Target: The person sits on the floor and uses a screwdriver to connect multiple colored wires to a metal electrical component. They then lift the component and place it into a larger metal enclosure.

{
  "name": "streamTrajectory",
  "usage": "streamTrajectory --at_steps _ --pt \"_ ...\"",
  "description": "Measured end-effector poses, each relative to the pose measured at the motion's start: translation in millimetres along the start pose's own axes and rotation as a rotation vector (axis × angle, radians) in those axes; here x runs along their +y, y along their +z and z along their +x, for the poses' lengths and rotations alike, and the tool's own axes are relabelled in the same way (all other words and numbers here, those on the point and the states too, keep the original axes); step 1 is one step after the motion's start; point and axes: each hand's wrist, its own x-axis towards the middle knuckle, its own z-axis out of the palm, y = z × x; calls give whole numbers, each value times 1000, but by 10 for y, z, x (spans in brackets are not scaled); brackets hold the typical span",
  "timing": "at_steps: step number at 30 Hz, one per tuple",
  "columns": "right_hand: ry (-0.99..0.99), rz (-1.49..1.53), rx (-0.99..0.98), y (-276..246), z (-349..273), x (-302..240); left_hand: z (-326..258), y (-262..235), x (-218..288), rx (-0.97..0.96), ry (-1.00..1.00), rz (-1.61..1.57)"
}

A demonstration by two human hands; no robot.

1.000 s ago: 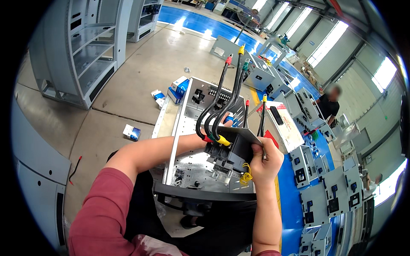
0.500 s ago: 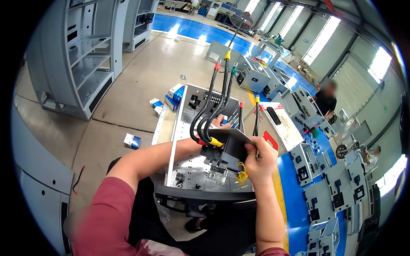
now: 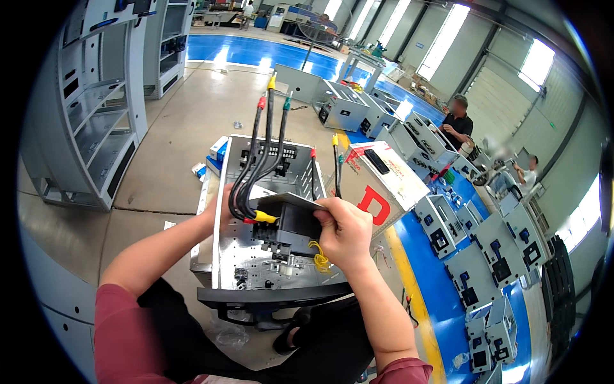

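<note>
In front of me stands an open metal drawer unit [image 3: 216,246] with a dark front bar [image 3: 275,296]. My right hand [image 3: 345,232] is closed around the right edge of a thin metal plate [image 3: 295,199], which is tilted over the drawer. Fixed to the plate is a black electrical component [image 3: 297,221]; a coil of thin yellow wire [image 3: 321,258] hangs beside it. Thick black cables [image 3: 272,137] with red, yellow and green ends rise from the component. My left hand [image 3: 226,205] is at the drawer's left wall, its fingers hidden behind wall and cables.
Right of the drawer is a carton [image 3: 396,192] with a black phone-like object [image 3: 377,161] on top. A grey cabinet [image 3: 96,137] stands at left. Blue-and-white small boxes [image 3: 218,152] lie beyond the drawer. Grey metal units [image 3: 441,224] line the blue floor; a person [image 3: 457,121] works there.
My left hand has drawn back from inside the drawer toward its left wall. My right hand keeps its hold on the plate. The whole view has shifted, moving the drawer leftward in the picture.
</note>
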Motion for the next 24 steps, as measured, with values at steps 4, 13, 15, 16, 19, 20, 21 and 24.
streamTrajectory --at_steps 4,13,15,16,19,20,21,24 --pt "29 -12 -44 12 35 -52 -217 -691 -134 324 -300 -308" --pt "75 -19 -27 39 20 -80 124 -1797 -97 858 153 -383" --pt "84 -33 -50 82 6 -73 400 -1732 -43 945 220 -402" --pt "82 -42 -52 85 16 -84 557 -1719 -50 952 257 -377" --pt "79 -42 -39 86 21 -89 941 -1482 -125 968 327 -27" --pt "73 -12 -22 141 45 -119 1033 -1604 -182 986 385 179" --pt "70 -22 -22 135 32 -103 1080 -1541 -230 954 400 340" --pt "75 -50 -37 87 -6 -64 1102 -1320 -368 849 335 792"
